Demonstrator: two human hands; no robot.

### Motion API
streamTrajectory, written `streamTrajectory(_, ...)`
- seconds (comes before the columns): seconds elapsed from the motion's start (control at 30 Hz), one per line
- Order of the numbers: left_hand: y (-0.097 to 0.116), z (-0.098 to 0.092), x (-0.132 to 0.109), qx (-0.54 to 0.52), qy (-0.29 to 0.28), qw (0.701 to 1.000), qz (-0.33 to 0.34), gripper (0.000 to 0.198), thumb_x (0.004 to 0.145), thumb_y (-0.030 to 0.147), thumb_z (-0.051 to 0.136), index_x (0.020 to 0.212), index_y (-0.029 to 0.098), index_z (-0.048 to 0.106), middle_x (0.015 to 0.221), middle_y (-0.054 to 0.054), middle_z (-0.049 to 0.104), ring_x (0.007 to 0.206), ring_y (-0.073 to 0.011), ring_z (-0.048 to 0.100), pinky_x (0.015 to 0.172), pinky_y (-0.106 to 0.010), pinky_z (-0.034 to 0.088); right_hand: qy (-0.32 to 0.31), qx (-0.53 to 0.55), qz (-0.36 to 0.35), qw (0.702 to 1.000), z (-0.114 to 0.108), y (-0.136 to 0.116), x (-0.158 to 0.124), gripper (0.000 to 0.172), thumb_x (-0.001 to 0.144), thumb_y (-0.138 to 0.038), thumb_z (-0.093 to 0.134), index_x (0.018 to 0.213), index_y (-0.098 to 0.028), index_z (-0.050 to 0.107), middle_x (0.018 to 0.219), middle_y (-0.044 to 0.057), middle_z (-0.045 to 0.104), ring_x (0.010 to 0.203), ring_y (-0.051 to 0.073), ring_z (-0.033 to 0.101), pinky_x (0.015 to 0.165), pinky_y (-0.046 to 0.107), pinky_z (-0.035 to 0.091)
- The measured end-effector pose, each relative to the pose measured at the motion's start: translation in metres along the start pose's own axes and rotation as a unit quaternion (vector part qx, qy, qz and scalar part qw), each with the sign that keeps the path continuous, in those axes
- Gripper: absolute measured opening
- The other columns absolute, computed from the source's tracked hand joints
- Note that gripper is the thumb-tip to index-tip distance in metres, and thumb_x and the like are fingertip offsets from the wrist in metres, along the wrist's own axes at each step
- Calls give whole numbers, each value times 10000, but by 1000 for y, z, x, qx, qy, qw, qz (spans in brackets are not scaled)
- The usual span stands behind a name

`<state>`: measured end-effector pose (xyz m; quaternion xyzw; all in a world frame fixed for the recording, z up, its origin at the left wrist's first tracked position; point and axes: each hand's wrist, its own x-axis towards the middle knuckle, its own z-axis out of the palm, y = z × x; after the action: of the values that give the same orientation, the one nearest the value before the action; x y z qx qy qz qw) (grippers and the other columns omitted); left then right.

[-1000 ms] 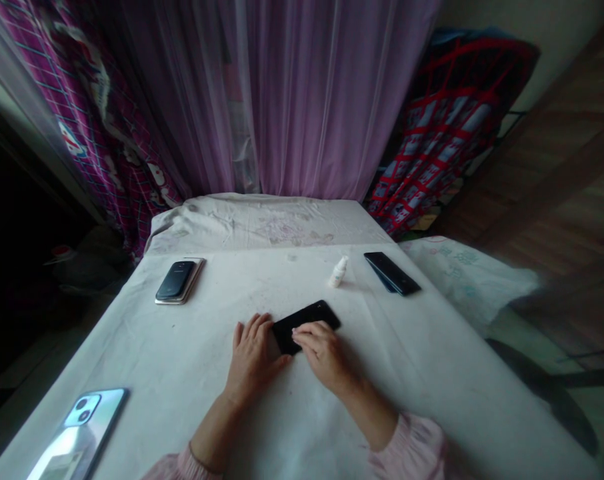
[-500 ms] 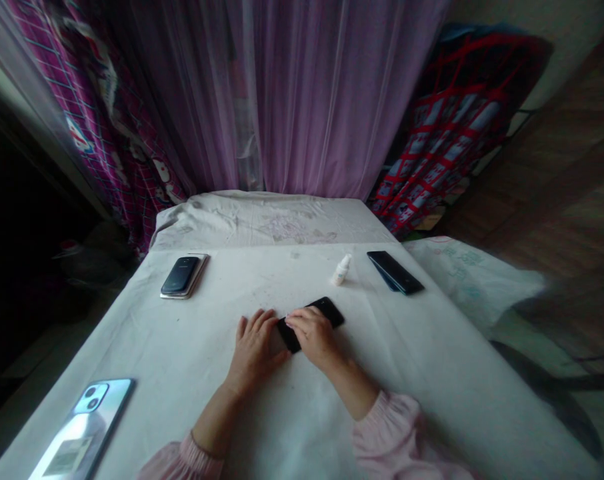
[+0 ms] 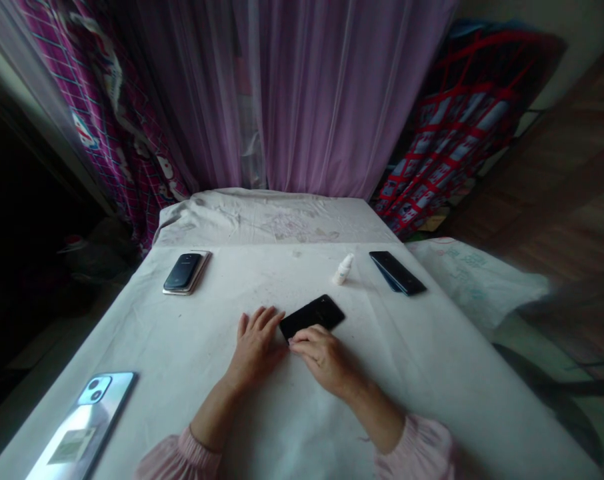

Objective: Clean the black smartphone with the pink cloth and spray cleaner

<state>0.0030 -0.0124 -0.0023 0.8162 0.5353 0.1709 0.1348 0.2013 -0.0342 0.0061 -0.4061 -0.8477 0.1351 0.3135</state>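
Note:
A black smartphone [image 3: 313, 313] lies at a slant on the white cloth in front of me. My left hand [image 3: 255, 347] rests on the cloth with its fingers spread, their tips at the phone's left end. At the phone's near edge is my right hand [image 3: 326, 360], its fingers pressed together over the lower left corner. Whatever those fingers hold, if anything, is hidden. Beyond the phone stands a small white bottle [image 3: 342, 271] with a narrow tip.
Two stacked phones [image 3: 183, 272] lie at the left, and two dark phones [image 3: 399, 273] overlap at the right. A shiny silver-blue phone [image 3: 82, 433] lies at the near left. The cloth-covered table [image 3: 262, 267] ends before purple curtains [image 3: 322, 100]. A plastic bag [image 3: 475, 273] hangs right.
My right hand has slid from the middle of the phone toward its near edge, uncovering more of the black surface. My left hand stays almost where it was.

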Motion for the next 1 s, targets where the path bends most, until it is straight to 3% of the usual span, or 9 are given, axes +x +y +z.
streamTrajectory(0.2,7,-3,0,25,-32,998,58,525,888,139,456,1374,329,508,1438,-42,524,1391,-330,373,1094,-721,138,9,-24,-6,1000,2,1,-5,226,913,-136,556,965,-259,738,960,34,704,904,180,592,805,316,502)
streamTrajectory(0.37,12,-5,-1,59,-11,996,67,561,848,94,455,1354,323,539,1406,-29,558,1390,-332,376,1114,-716,83,70,-39,41,996,-13,28,-19,252,927,-128,523,994,-245,736,958,47,706,889,177,608,801,314,511)
streamTrajectory(0.53,28,-10,1,66,-11,996,52,455,876,329,564,1323,244,575,1399,-81,564,1378,-342,394,1139,-674,118,149,-64,95,982,-27,67,-32,252,916,-154,516,947,-239,751,920,59,713,855,185,636,777,320,530)
streamTrajectory(0.63,39,-6,3,90,-7,996,22,523,834,454,646,1283,189,601,1368,-132,584,1331,-353,457,1139,-646,195,159,-66,111,979,-28,77,-34,250,903,-156,522,933,-239,756,922,59,715,860,187,648,779,313,536)
streamTrajectory(0.77,42,4,5,108,10,994,18,445,850,353,655,1250,162,605,1323,-156,615,1227,-323,571,1121,-609,290,147,-71,131,978,-25,82,-23,251,893,-161,525,930,-241,759,922,58,715,865,191,650,786,307,535)
streamTrajectory(1.0,36,10,3,94,39,994,38,424,832,285,659,1224,137,594,1289,-167,637,1201,-329,591,1094,-624,326,138,-92,176,970,-14,104,30,216,827,-128,586,851,-234,772,880,50,731,827,192,655,785,302,525)
